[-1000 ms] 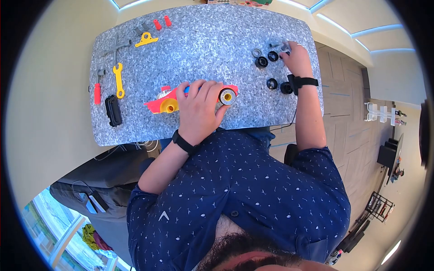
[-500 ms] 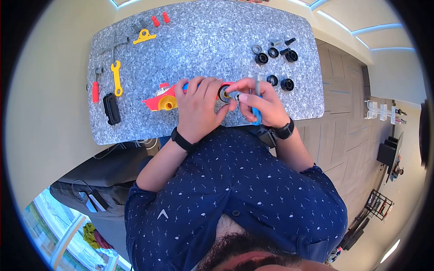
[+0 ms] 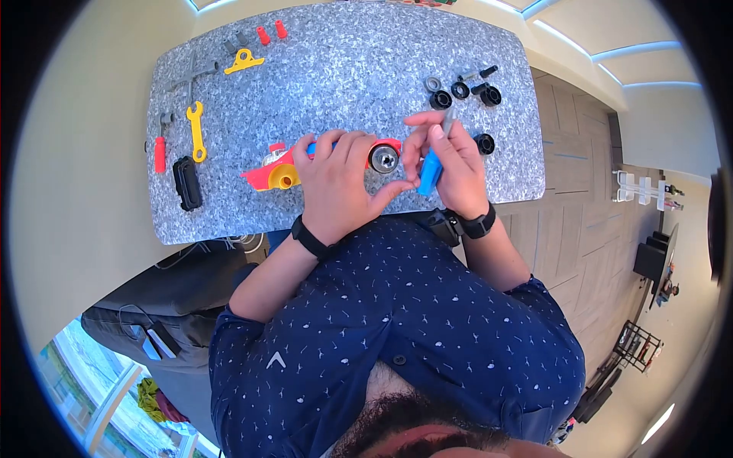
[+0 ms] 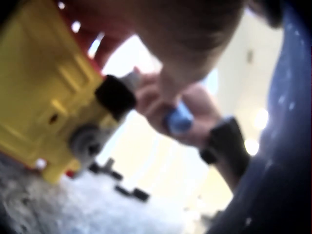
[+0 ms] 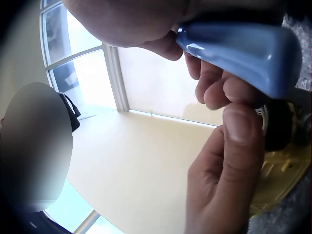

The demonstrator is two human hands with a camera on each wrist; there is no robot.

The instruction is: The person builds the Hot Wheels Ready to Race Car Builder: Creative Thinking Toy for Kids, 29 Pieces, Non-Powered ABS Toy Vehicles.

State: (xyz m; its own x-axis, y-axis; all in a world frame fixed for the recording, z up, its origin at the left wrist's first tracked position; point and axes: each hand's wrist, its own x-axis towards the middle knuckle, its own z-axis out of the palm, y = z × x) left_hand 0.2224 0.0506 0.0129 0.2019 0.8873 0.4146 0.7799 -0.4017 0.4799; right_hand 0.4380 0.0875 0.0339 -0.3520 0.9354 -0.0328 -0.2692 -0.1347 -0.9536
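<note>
In the head view the left hand (image 3: pixel 336 183) grips the red and yellow toy vehicle (image 3: pixel 285 177) from above, its thumb stretched to the right hand's fingertips. A black wheel (image 3: pixel 383 158) stands at the vehicle's right end, with a grey piece in its hub. The right hand (image 3: pixel 462 172) holds a tool by its blue handle (image 3: pixel 430 172), the grey shaft pointing toward the table's far side. The left wrist view shows the vehicle's yellow underside (image 4: pixel 44 87). In the right wrist view the left thumb (image 5: pixel 239 156) lies just below the blue handle (image 5: pixel 243 48).
Black wheels (image 3: pixel 490 95), rings and small pins lie at the table's right. Along the left are a yellow wrench (image 3: pixel 197 131), a red-handled tool (image 3: pixel 159 155), a black part (image 3: pixel 186 183) and grey pieces. A yellow bracket (image 3: pixel 243 62) and two red pieces (image 3: pixel 263 35) lie at the far left.
The right hand came from the far-right parts to the wheel with a grey piece, then drew back slightly right. That piece now shows in the hub; the left thumb has stretched out rightward.
</note>
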